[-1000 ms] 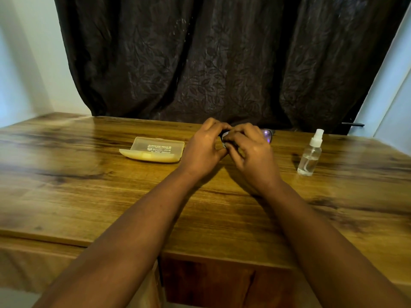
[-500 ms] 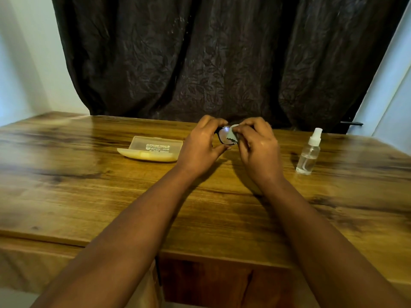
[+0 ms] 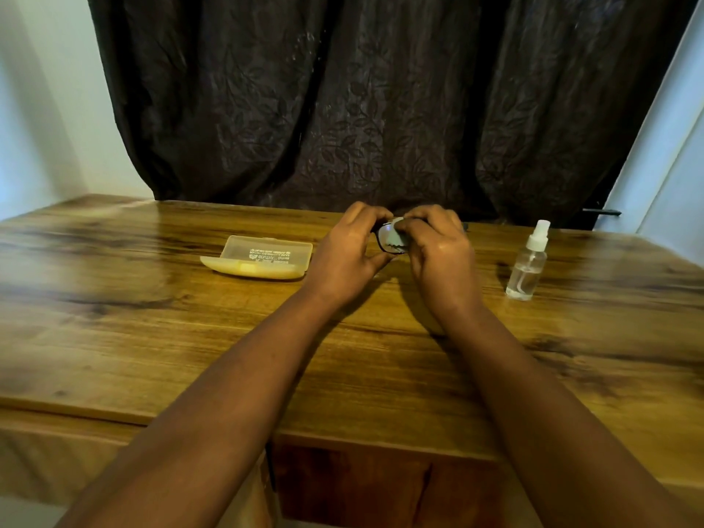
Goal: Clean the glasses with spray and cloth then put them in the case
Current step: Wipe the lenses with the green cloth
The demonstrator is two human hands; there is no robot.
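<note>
It looks like a room in a home: a wooden table (image 3: 152, 337) under the two hands, a dark leaf-patterned curtain (image 3: 362, 101) hanging just behind them, and pale painted walls (image 3: 42, 108) on either side.

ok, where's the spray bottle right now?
Head view: the spray bottle stands upright on the table, on the person's right, just beyond the right hand and untouched.

Both forearms bare to the frame edge, no sleeves in view, left hand (image 3: 348, 257) and right hand (image 3: 438, 257) bare too, fingers ungloved, nothing worn on either wrist.
</note>
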